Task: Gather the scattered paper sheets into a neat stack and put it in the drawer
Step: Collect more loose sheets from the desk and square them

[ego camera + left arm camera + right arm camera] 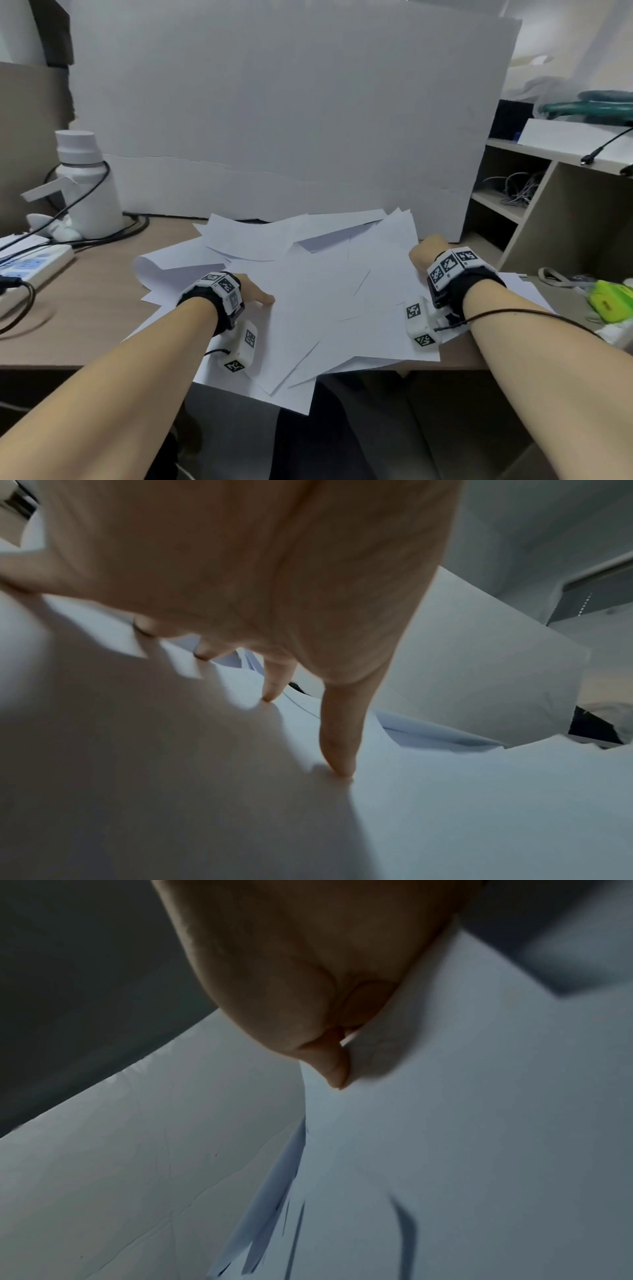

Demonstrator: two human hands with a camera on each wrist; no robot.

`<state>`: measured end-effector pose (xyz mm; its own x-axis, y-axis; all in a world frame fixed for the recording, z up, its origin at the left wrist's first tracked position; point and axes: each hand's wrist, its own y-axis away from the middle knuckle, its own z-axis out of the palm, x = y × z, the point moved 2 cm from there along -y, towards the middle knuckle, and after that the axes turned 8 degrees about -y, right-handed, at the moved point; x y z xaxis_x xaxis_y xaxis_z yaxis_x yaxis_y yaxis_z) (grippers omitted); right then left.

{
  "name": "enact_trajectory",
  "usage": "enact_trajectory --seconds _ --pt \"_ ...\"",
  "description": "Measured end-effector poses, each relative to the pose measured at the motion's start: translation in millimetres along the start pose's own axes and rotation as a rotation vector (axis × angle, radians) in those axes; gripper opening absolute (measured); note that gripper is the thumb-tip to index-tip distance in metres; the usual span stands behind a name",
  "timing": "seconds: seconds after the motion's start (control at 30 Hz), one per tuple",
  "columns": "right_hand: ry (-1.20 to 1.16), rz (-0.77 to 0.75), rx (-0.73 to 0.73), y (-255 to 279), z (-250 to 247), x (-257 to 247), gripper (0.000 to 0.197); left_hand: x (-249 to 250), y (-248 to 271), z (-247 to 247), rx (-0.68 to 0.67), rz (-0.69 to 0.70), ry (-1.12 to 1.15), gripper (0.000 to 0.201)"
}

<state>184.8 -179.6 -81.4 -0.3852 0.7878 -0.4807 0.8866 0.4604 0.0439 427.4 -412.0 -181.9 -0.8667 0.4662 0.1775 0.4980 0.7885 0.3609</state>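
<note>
Several white paper sheets (325, 291) lie in a loose, overlapping spread on the brown desk (85, 308), and some hang over its front edge. My left hand (263, 296) rests on the left part of the spread. In the left wrist view its fingertips (339, 769) are spread and press down on the sheets (462, 818). My right hand (426, 251) stands at the right edge of the spread, where a sheet edge curls up against it. One fingertip (337, 1076) touches the paper (479, 1150); the other fingers are hidden. No drawer is in view.
A large white board (274, 120) stands upright right behind the sheets. On the left are a white bottle (85, 181), a power strip (30, 263) and black cables. An open shelf unit (548, 205) and a green object (613, 301) are on the right.
</note>
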Motion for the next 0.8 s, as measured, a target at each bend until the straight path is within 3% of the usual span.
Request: enact_trajectory --seconds 0.13,0.27,0.47,0.6,0.67,0.73,0.8 --pt "-0.049 0.027 0.191 13.1 -30.2 -0.1 0.02 -2.6 -5.6 1.0 0.008 -0.002 -0.036 0.08" --pt "-0.196 -0.004 0.403 18.2 -55.1 -5.2 0.026 3.5 1.2 -4.5 0.006 -0.05 -0.001 0.06" --pt "-0.349 -0.144 0.584 37.7 -97.7 -33.2 0.026 30.0 13.4 -27.2 0.135 -0.05 0.125 0.046" --pt "-0.555 -0.241 0.717 50.5 -123.4 -48.6 0.026 45.9 12.0 -42.5 0.239 -0.022 0.208 0.047" --pt "-0.67 -0.275 0.774 51.5 -131.0 -53.2 0.029 58.0 16.3 -49.4 0.252 0.081 0.297 0.044" --pt "-0.799 -0.33 0.822 49.5 -132.2 -56.3 0.03 76.4 32.6 -50.9 0.231 0.269 0.519 0.034" --pt "-0.944 -0.354 0.832 43.7 -127.2 -57.1 0.028 88.7 48.3 -48.5 0.072 0.354 0.867 0.043"
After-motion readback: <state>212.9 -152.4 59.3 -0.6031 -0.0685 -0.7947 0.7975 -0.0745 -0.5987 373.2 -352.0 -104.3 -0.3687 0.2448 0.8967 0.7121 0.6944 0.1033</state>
